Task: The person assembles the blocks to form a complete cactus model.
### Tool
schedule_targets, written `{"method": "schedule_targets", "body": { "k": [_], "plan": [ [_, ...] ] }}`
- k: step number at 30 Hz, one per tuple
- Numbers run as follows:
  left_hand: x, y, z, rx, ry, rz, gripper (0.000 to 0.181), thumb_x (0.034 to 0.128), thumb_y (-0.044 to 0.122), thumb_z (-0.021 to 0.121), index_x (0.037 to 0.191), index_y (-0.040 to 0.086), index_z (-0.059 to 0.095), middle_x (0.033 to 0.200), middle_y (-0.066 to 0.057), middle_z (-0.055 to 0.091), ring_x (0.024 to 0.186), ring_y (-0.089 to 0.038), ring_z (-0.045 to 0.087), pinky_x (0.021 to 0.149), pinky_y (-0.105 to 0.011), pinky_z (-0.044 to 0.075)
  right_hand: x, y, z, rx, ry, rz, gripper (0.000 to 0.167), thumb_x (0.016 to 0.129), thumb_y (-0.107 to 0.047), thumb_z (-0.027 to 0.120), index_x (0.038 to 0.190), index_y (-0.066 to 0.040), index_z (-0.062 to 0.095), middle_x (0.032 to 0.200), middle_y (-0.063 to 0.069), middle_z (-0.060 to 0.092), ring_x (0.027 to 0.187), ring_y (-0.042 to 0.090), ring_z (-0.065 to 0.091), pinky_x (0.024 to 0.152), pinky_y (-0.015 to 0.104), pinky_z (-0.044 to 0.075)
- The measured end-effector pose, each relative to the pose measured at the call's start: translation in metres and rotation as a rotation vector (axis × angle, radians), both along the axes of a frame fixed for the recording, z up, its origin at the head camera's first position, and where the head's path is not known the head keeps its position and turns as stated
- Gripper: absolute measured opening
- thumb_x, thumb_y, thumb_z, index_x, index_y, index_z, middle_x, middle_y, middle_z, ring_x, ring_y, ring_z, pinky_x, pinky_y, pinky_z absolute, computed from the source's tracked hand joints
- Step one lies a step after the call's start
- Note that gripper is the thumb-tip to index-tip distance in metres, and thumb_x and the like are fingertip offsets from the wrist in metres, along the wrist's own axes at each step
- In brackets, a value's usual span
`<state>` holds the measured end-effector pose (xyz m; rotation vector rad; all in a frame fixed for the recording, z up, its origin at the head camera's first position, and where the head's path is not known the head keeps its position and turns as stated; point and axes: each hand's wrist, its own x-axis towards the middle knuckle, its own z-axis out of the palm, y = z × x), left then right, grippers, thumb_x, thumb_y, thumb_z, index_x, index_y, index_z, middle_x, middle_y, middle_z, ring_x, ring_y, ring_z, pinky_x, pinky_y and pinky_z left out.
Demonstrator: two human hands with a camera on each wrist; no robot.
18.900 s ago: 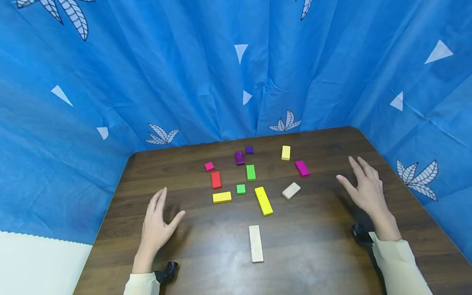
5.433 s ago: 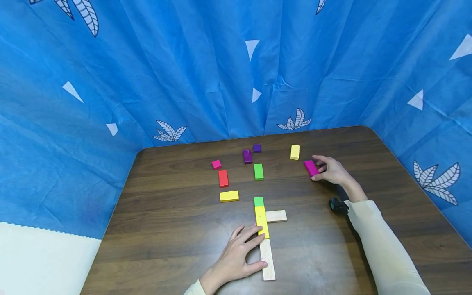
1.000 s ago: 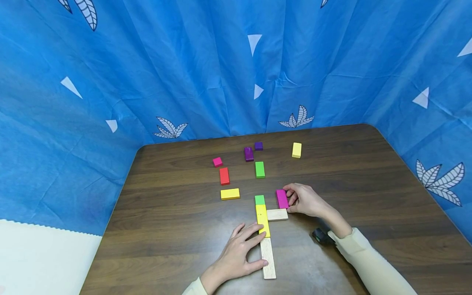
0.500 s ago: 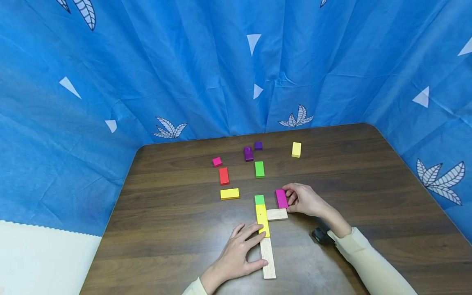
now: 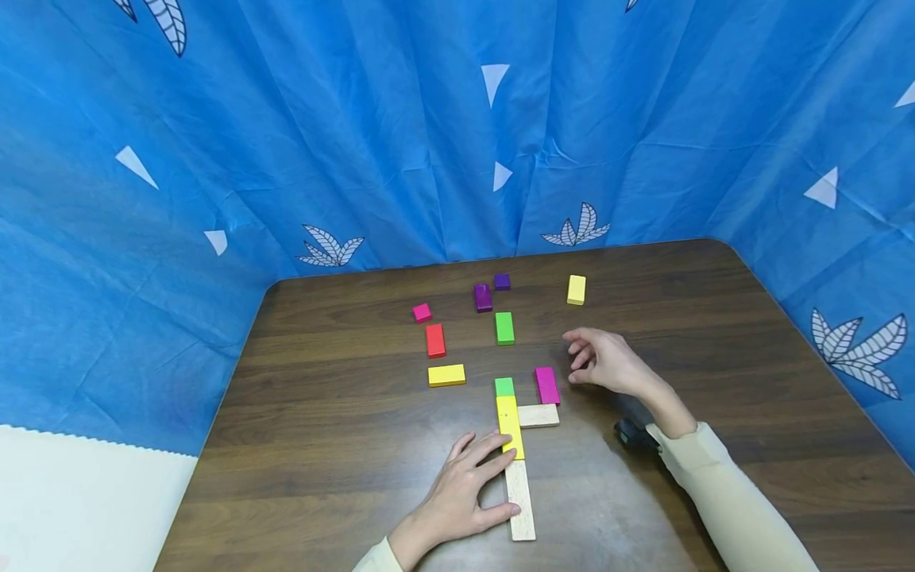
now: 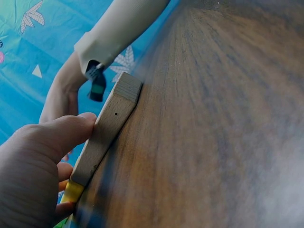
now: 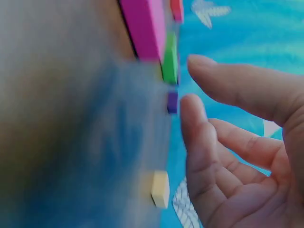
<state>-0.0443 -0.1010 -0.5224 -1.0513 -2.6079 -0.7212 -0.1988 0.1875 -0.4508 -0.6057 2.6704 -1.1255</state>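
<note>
My left hand (image 5: 457, 494) rests its fingertips on a long yellow block (image 5: 507, 413) and its thumb on a long plain wooden block (image 5: 521, 508); the left wrist view shows that thumb against the wooden block (image 6: 105, 137). These two lie end to end, with a small green block (image 5: 503, 387) at the yellow one's far end. A short plain block (image 5: 539, 415) juts out rightward from the yellow block. At its far right edge stands a magenta block (image 5: 547, 384). Just right of the magenta block, my right hand (image 5: 611, 364) holds nothing, fingers loosely bent, thumb and forefinger apart.
Farther back lie a yellow block (image 5: 446, 375), a red block (image 5: 435, 340), a pink cube (image 5: 422, 312), a green block (image 5: 504, 327), a purple block (image 5: 482, 298), a violet cube (image 5: 502, 281) and a pale yellow block (image 5: 576, 290). A blue curtain (image 5: 400, 143) hangs behind the table.
My right hand has let go of the magenta block and moved back and right. Earlier that block was brought from the right to the short plain block. My left hand stays put.
</note>
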Motion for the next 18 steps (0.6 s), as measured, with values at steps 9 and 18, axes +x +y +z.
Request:
{"method": "schedule_targets", "body": {
  "k": [9,18],
  "plan": [
    [0.001,0.000,0.001,0.005,-0.014,-0.007,0.063,0.0818,0.054,0.071,0.129,0.013,0.064,0.141,0.000,0.052,0.134,-0.020,0.049,0.107,-0.053,0.038,-0.063,0.025,0.010,0.025,0.031,-0.230,0.061,0.081,-0.005,0.077,0.134,0.006,0.049,0.115,0.025,0.061,0.094,0.033,0.064,0.080,0.039,0.056],
    [0.001,0.000,0.003,0.013,-0.007,-0.003,0.062,0.0813,0.054,0.071,0.128,0.013,0.065,0.141,0.001,0.053,0.133,-0.021,0.050,0.106,-0.053,0.039,-0.107,0.035,0.006,0.012,-0.112,-0.283,0.071,0.085,-0.008,0.073,0.145,0.004,0.038,0.123,0.027,0.053,0.105,0.040,0.061,0.096,0.054,0.049]
  ]
}}
